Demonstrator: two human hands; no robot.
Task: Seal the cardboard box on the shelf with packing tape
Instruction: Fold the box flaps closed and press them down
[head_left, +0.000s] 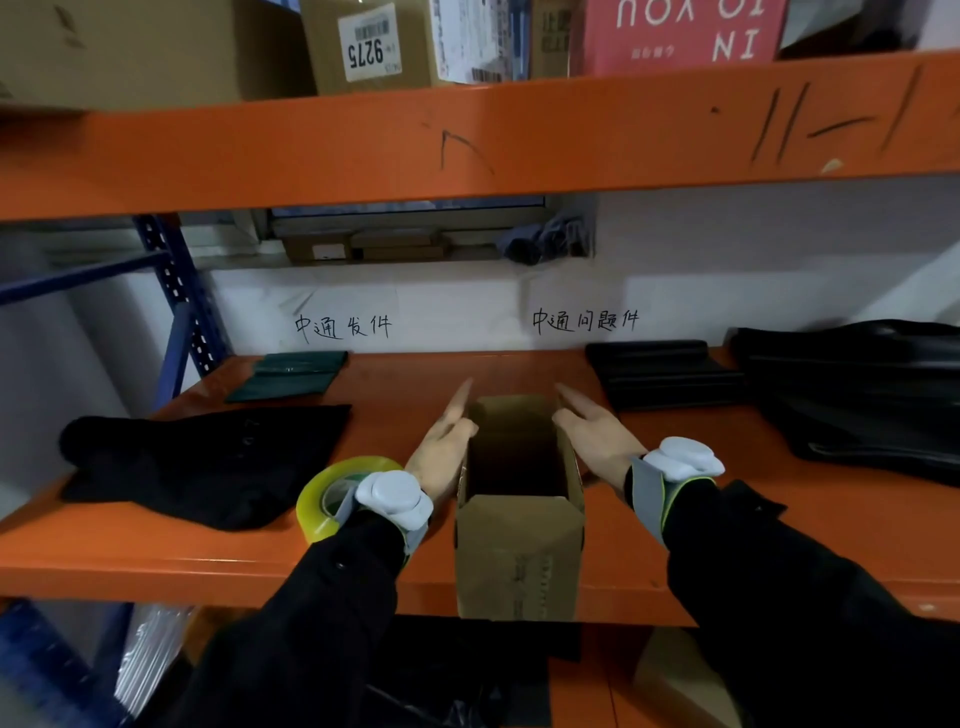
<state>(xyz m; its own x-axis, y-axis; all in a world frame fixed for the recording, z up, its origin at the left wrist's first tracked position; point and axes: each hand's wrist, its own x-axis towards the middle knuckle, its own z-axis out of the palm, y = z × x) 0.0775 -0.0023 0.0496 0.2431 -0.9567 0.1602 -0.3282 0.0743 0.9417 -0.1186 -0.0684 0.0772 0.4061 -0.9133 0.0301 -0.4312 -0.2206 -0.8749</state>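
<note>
A small brown cardboard box stands at the front edge of the orange shelf, its top open and its inside dark. My left hand lies flat against the box's left side, fingers straight and pointing away. My right hand rests the same way against the right side. Neither hand grips anything. A roll of yellowish clear packing tape stands on the shelf just left of my left wrist, partly hidden by the wrist band.
Black folded cloth lies at the left, dark green packets behind it. Black bags fill the right side, flat black items beside them. An orange beam with boxes above hangs overhead. The wall behind bears handwriting.
</note>
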